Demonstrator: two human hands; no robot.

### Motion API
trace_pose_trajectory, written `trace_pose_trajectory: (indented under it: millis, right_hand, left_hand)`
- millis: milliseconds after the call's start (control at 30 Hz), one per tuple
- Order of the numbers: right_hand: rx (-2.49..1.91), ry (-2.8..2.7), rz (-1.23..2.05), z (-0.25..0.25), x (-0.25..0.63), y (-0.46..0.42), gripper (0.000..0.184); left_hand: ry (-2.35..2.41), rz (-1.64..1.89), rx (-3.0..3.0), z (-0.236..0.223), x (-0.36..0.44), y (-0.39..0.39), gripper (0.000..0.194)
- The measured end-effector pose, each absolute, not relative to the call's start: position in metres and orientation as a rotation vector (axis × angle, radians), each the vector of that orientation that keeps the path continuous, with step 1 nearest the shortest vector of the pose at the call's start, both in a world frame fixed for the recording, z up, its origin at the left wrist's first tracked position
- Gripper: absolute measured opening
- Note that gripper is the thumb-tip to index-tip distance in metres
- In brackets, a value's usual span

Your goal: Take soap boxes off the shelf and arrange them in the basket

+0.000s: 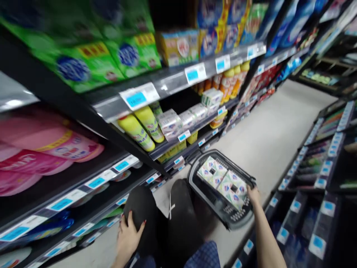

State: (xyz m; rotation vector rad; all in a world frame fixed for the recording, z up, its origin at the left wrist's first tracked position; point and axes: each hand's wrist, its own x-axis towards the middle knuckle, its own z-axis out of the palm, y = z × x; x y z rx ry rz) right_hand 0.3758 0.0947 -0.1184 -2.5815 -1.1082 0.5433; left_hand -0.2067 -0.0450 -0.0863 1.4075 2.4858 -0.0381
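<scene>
My right hand [253, 194] is closed around the right edge of a black shopping basket [206, 200], near its handle. Inside the basket lie two white wrapped packs, a farther pack [212, 167] and a nearer pack [231, 182], side by side with colourful prints and a dark square on each. My left hand [128, 233] rests on my left knee [143, 203] with its fingers spread, holding nothing. On the shelf ahead, small white packs [170, 124] are stacked beside yellow-capped bottles [137, 132].
Green detergent packs [97, 61] fill the shelf above, past a grey shelf edge [170, 87] with price tags. Pink bottles [41, 145] lie on the left shelf. A pale aisle floor [264, 123] runs between the shelves, with another shelf unit [309, 193] on the right.
</scene>
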Motion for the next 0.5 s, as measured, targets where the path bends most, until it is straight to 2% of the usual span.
trace_pose_trajectory:
  millis: [100, 200, 300, 367, 500]
  right_hand:
    - [-2.506, -1.054, 0.395, -0.103, 0.373, 0.119, 0.066]
    - [-2.241, -1.286, 0.397, -0.070, 0.359, 0.167, 0.064]
    - [-1.953, -1.659, 0.366, -0.012, 0.325, 0.236, 0.059]
    - [-1.773, -1.917, 0.235, 0.034, 0.295, 0.288, 0.054]
    - [-1.644, -2.305, -0.090, 0.113, 0.239, 0.385, 0.061]
  left_hand:
    - [2.512, 0.021, 1.406, -0.096, -0.207, -0.043, 0.081]
    - [2.527, 0.057, 1.424, -0.101, -0.207, -0.043, 0.083]
    - [2.515, 0.066, 1.436, -0.101, -0.206, -0.043, 0.086]
    - [2.518, 0.072, 1.428, -0.102, -0.206, -0.043, 0.086]
    - [2.516, 0.081, 1.343, -0.103, -0.208, -0.041, 0.084]
